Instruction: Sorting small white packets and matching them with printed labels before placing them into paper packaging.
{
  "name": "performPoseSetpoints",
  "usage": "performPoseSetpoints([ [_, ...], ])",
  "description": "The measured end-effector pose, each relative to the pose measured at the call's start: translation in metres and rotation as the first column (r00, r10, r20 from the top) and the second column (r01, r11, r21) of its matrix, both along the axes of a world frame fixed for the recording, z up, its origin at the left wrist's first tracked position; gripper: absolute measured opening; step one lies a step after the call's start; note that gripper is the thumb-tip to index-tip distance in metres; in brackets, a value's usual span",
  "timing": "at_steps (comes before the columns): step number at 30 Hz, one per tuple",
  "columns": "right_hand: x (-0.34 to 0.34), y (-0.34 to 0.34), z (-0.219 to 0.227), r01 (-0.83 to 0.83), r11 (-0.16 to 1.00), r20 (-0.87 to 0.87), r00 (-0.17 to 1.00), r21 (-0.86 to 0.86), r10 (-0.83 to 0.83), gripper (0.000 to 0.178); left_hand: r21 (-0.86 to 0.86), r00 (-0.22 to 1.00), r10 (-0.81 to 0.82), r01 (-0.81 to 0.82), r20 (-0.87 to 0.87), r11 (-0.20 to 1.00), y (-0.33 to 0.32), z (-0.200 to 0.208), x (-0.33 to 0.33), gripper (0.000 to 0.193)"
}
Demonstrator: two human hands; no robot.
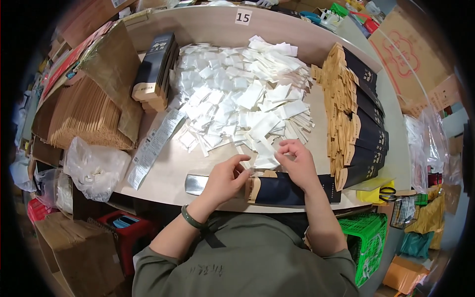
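A dark navy paper sleeve (282, 191) with a tan end lies along the table's front edge, before my body. My left hand (223, 179) hovers at its tan end; the fingers curve, with thumb and forefinger apart. Over the sleeve's far side, my right hand (300, 164) has curved fingers and a gap between thumb and forefinger, beside a white packet (266, 159). No held item shows in either hand. A silver pouch (196, 184) rests left of the sleeve, partly behind my left wrist. Beyond both hands spreads a heap of white and clear packets (222, 94).
Overlapping navy-and-tan sleeves (363, 123) line the right side. More are stacked (158, 64) at back left, beside a cardboard box (111, 74) of tan cards (86, 116). A printed strip (156, 148) and a plastic bag (96, 168) lie left. Scissors (388, 194) are at right.
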State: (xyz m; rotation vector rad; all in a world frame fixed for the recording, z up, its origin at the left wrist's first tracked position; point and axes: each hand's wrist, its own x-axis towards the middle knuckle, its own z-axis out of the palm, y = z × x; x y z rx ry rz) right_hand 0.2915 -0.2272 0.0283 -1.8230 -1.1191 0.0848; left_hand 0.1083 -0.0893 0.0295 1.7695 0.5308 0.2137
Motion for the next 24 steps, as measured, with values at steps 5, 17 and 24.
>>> performPoseSetpoints([
  [5, 0.005, -0.009, -0.021, -0.030, 0.966, -0.707, 0.687, -0.258, -0.167, 0.011, 0.486, 0.952, -0.044, 0.194, -0.303, 0.852, 0.004, -0.002, 0.045, 0.031],
  [17, -0.004, -0.022, 0.048, -0.636, 0.769, -0.661, 0.602, -0.058, 0.448, 0.006, 0.479, 0.968, -0.251, 0.212, 0.018, 0.852, 0.024, 0.046, 0.026, 0.011],
  [24, -0.025, -0.019, 0.062, -0.671, 0.722, -0.484, 0.694, -0.169, 0.532, 0.009, 0.245, 0.996, -0.056, 0.037, 0.068, 0.969, 0.020, 0.050, -0.010, 0.010],
])
